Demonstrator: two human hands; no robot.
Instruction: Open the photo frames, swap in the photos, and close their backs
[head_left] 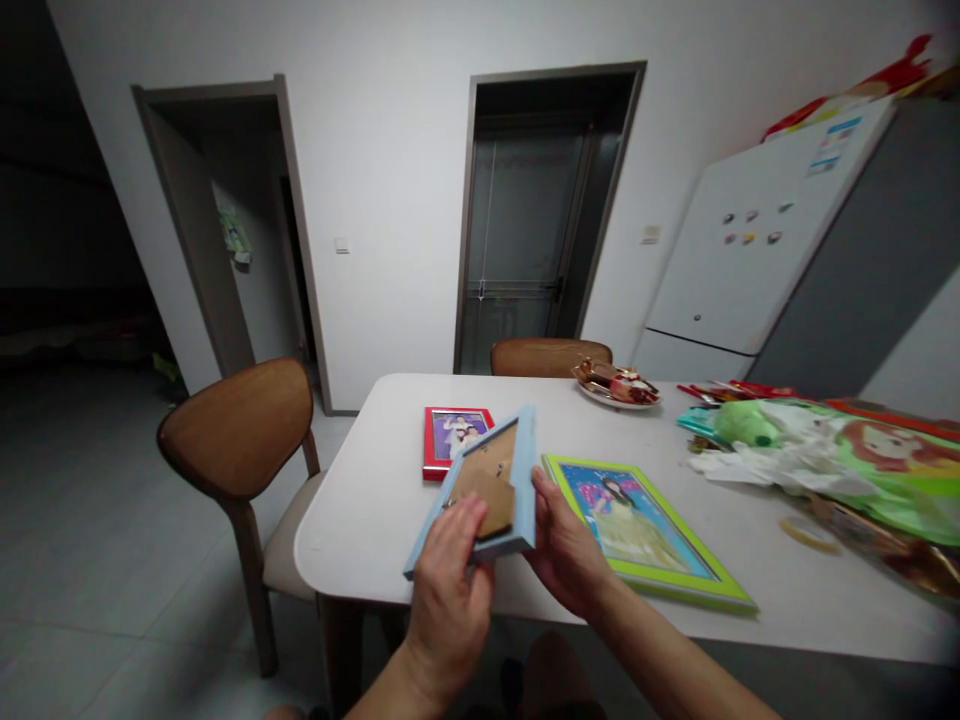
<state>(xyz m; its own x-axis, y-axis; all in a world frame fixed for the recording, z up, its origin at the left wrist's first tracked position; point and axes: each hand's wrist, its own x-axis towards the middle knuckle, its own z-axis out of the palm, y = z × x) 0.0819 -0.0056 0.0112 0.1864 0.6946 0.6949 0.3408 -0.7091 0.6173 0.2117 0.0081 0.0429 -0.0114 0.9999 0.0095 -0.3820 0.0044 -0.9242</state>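
Observation:
A light-blue picture frame [526,460] is held up over the table's near edge, tilted, its brown backing board [491,490] facing me. My left hand [450,590] is closed on its lower left part, fingers lying on the backing near the stand flap. Along the right edge my right hand [562,550] grips the same frame, fingers behind it and out of sight. Behind it lies a red picture frame [437,440] with a photo, partly covered. To the right, a lime-green picture frame [675,590] lies face up, showing a figure in a pale dress.
The white table [360,500] has a plate [626,402] of wrapped items at the back. Plastic bags [892,460] and a tape roll [810,535] are on the right. Brown chairs stand at the left [247,430] and far side [551,355]. A fridge [742,240] stands back right.

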